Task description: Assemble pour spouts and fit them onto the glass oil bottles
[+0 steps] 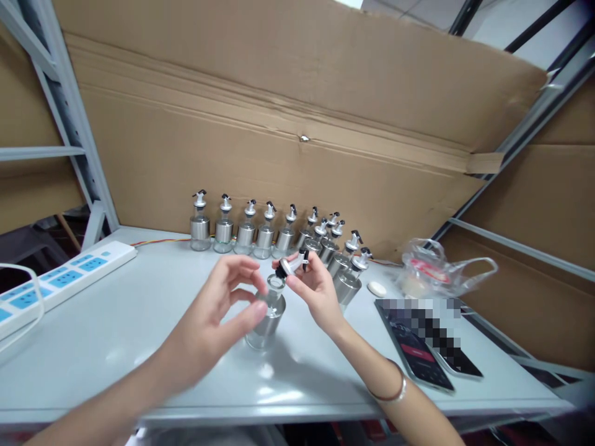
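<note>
one bottle (266, 325) stands between the half-open left hand (204, 316) and the right hand (321, 294) pinching a pourer (290, 266), capped bottles (246, 236) beyond both.

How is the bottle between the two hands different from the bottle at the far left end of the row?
The near bottle has an open mouth, with its spout held in the right hand; the far-left bottle has its spout on. The near bottle stands between the hands, while the far-left bottle is back by the cardboard. Both are clear glass with a silver metal band.
</note>
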`<action>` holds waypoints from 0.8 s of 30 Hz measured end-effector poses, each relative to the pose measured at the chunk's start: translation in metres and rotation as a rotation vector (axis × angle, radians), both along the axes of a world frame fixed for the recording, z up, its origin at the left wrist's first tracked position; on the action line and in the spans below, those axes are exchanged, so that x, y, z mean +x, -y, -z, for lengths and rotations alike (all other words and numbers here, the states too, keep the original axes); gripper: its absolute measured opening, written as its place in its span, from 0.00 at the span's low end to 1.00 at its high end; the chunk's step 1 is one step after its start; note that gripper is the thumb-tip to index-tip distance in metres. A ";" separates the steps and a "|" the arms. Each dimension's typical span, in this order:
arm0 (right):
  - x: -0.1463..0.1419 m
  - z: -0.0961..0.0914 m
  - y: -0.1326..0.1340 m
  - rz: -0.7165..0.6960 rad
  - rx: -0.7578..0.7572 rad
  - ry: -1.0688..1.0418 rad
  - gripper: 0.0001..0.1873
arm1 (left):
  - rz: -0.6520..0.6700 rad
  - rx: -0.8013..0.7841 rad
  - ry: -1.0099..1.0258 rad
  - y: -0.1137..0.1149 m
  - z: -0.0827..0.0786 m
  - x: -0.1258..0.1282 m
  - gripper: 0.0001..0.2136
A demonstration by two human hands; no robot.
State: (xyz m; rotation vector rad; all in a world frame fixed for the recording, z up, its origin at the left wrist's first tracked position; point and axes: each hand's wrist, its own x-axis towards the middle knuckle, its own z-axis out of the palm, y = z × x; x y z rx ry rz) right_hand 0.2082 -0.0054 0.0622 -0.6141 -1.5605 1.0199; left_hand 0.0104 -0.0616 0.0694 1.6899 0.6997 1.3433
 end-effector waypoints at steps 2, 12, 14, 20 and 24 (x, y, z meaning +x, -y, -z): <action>-0.001 0.002 -0.002 -0.030 -0.021 -0.005 0.17 | 0.025 -0.181 -0.054 -0.023 0.002 0.006 0.16; 0.001 0.007 -0.009 -0.187 -0.192 -0.095 0.19 | 0.488 -0.355 -0.056 -0.070 0.013 0.020 0.24; 0.001 0.008 -0.010 -0.205 -0.214 -0.085 0.19 | 0.488 -0.369 -0.036 -0.070 0.016 0.020 0.25; 0.000 0.014 -0.008 -0.176 -0.241 -0.032 0.23 | 0.485 -0.379 0.062 -0.066 0.029 0.022 0.28; -0.002 0.015 -0.006 -0.197 -0.232 -0.027 0.22 | 0.480 -0.378 0.106 -0.064 0.034 0.025 0.29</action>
